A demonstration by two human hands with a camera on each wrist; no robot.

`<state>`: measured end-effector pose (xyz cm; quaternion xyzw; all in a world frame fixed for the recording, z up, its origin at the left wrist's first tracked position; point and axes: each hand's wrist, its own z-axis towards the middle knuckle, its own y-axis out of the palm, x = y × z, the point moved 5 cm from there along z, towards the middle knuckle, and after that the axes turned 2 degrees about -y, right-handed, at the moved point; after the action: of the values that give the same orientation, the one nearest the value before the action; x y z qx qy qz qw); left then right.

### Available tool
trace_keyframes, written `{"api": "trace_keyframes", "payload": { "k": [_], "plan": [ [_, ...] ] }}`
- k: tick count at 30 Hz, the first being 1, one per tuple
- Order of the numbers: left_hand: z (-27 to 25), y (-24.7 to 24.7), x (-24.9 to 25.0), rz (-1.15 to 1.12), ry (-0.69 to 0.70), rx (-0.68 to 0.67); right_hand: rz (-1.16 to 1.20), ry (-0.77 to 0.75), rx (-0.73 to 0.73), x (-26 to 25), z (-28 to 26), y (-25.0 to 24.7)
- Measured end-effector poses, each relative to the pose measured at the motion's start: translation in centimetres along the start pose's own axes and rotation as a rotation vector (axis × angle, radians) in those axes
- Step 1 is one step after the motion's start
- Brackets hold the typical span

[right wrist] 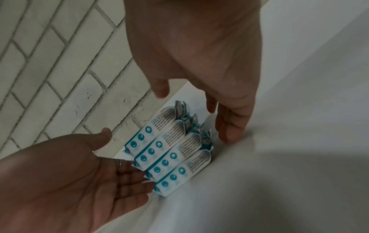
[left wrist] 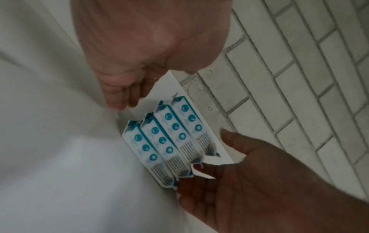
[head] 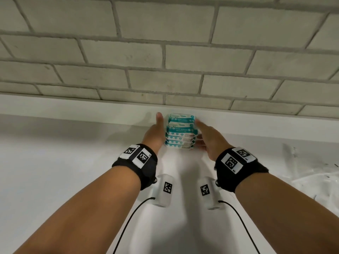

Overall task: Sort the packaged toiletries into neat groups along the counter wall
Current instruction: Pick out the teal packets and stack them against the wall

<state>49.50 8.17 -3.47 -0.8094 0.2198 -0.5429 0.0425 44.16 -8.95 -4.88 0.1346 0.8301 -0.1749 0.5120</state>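
A row of white-and-teal plastic-wrapped toiletry packs (head: 180, 132) was set against the white counter's (head: 73, 162) back edge, flanked by the left hand (head: 156, 133) and right hand (head: 211, 138), both flat-fingered, gripping nothing. Even inward pressure would probably square the ends.

White soft packets (head: 180, 132) printed with teal bands, teal round dots and fine dark text lines. Plain white glossy tabletop (head: 55, 162). Pale grey-white brick-pattern wall tiles (head: 165, 52), darker grey grout. Black fabric wristbands (head: 135, 164) bearing white tags with black square-code patterns.
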Motion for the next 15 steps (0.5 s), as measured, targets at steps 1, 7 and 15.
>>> {"api": "trace_keyframes", "payload": {
  "k": [1,7,15],
  "plan": [
    [-0.1,0.1,0.0,-0.053,0.008,-0.007,0.046,-0.028,0.017,-0.1,-0.2,-0.1],
    [0.8,2.2,-1.3,-0.279,0.0,-0.148,0.379,-0.049,-0.114,0.8,-0.9,2.4],
    [1.0,3.1,-0.8,-0.299,0.032,-0.17,0.318,-0.025,-0.053,0.7,-1.2,3.0]
  ]
}}
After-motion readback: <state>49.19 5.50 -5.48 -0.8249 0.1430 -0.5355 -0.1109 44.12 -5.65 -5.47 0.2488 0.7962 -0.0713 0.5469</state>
